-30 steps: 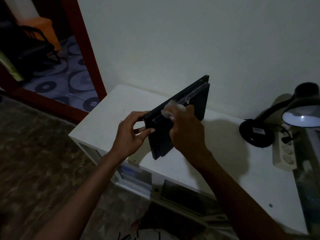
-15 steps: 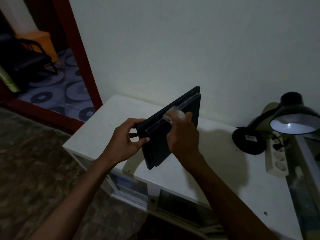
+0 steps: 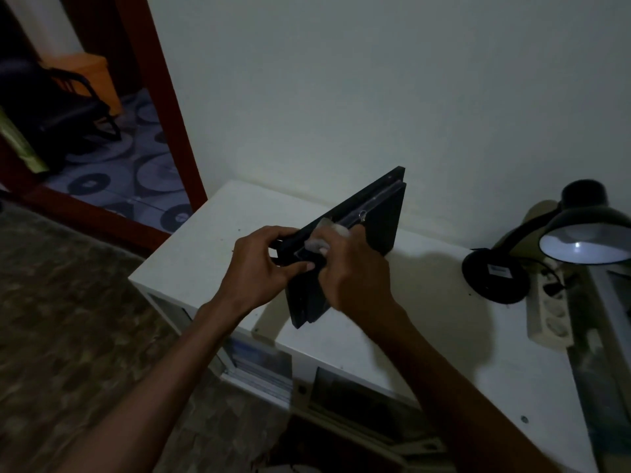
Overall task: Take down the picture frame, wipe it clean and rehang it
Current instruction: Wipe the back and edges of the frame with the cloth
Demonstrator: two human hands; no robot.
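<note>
A black picture frame (image 3: 382, 216) is held on edge above the white table (image 3: 205, 254), its back side turned toward me. My left hand (image 3: 259, 268) grips its near left corner, thumb on the side facing me. My right hand (image 3: 355, 271) holds a small white wad of tissue (image 3: 322, 238) pressed against the frame's upper edge, just below a small metal hanger. The frame's front face is hidden from me.
A black desk lamp (image 3: 580, 240), lit, stands at the table's right with its round base (image 3: 495, 278) beside a white power strip (image 3: 549, 308). Shelves with books sit under the table. A red door frame (image 3: 164, 107) and an open doorway lie to the left.
The tissue in my right hand has slid down along the frame's upper edge toward my left hand. The view has shifted slightly; my left hand keeps its grip.
</note>
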